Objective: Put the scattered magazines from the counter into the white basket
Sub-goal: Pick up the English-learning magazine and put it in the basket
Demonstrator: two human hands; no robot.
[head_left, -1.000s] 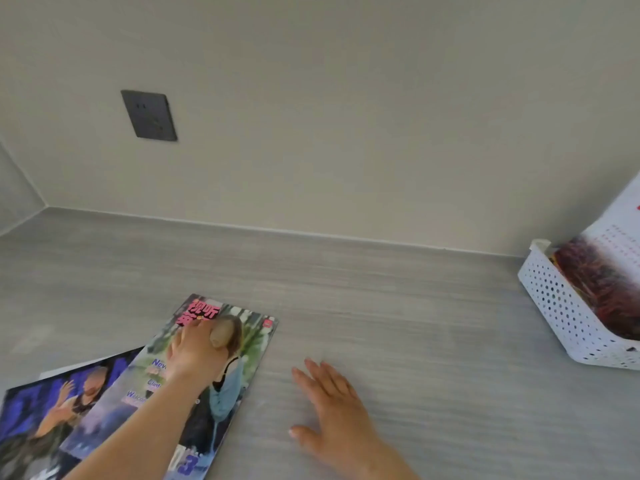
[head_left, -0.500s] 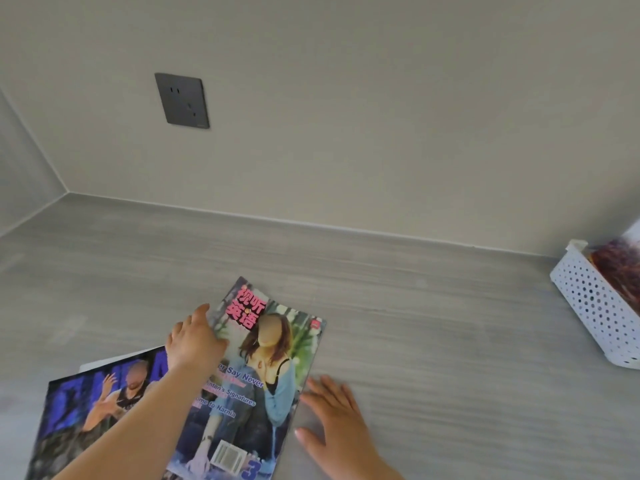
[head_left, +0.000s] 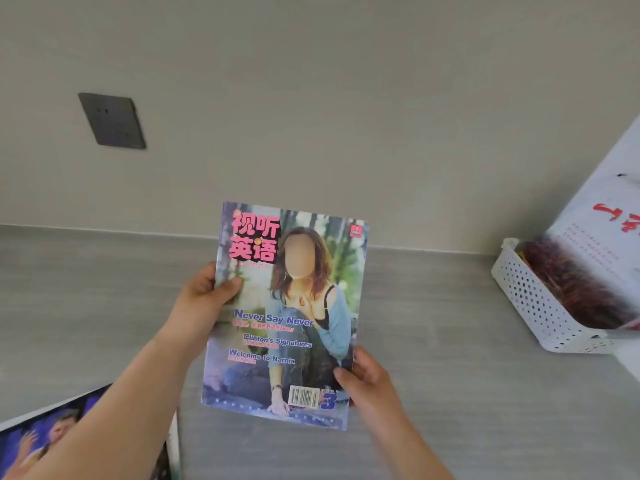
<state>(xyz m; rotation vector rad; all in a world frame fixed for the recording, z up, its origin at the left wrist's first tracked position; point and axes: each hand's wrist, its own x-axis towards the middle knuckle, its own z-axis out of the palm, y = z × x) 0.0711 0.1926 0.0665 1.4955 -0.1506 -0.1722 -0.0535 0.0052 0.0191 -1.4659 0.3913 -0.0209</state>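
Here, a magazine (head_left: 287,317) is held cover-up above the grey bench (head_left: 450,341): the left hand (head_left: 204,299) pinches its left edge, thumb on the cover, and the right hand (head_left: 367,379) grips its lower right corner. The white basket (head_left: 533,306) sits well off to the right, a second magazine (head_left: 581,271) leaning out of it. A third magazine (head_left: 52,434) lies at lower left, partly hidden by the left forearm.

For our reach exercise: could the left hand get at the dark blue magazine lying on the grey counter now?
Probably not yet: the left hand grips the pink-titled glossy magazine; the dark blue magazine is partly hidden by its forearm.
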